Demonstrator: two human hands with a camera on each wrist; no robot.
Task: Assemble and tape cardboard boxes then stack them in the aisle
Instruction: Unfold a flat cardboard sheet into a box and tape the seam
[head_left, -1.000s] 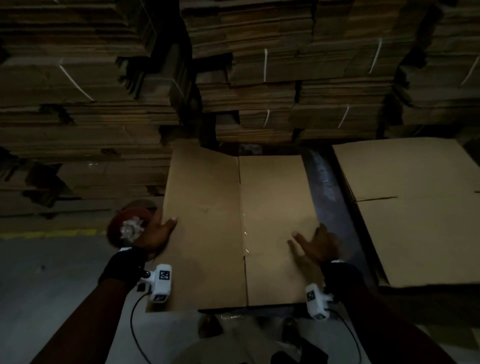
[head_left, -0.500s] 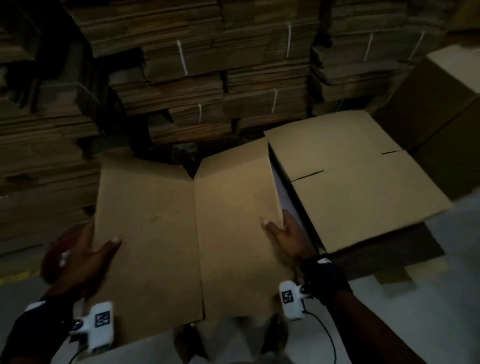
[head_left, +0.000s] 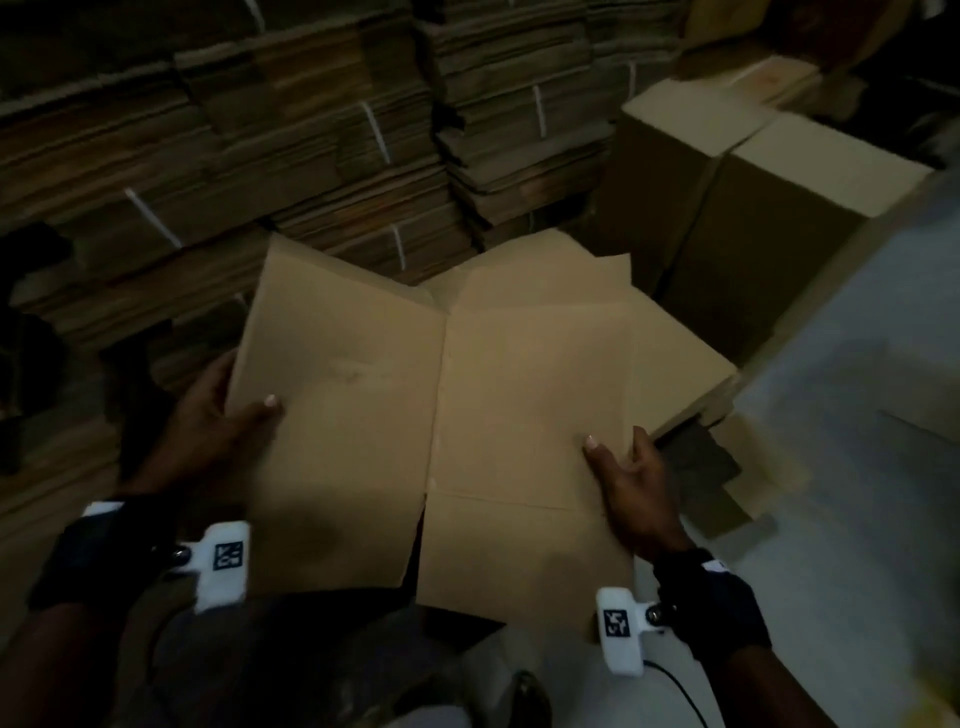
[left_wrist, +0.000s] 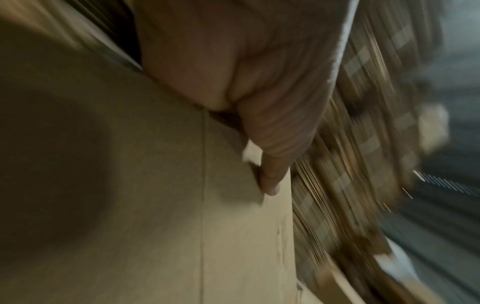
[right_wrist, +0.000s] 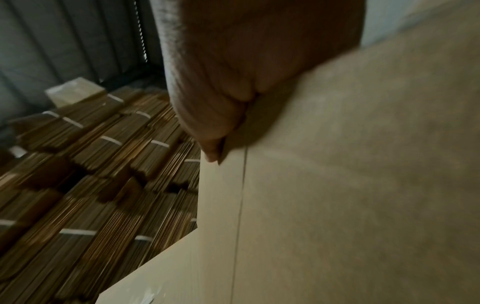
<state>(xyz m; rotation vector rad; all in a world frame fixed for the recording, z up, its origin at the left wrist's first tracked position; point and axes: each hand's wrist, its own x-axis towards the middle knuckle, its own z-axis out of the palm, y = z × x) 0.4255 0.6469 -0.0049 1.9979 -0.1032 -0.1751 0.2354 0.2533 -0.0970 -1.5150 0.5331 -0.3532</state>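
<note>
Cardboard box blank (head_left: 431, 415) gripped by left hand (head_left: 218, 421) and right hand (head_left: 631, 483).

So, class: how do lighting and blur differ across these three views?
Head view: dim, the flat box lit, the bundles murky. Left wrist view: heavy motion streaks behind the left hand. Right wrist view: softer blur, the right hand dark.

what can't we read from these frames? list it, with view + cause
- Fingers of the left hand and right hand: head view, tucked under the flat cardboard box; only the thumbs show on top.
- What lies below the box: head view, the box covers it.
- Bundled cardboard stacks: left wrist view, motion blur smears them.
- Assembled boxes at the right: head view, too dark to tell if they are taped.
</note>
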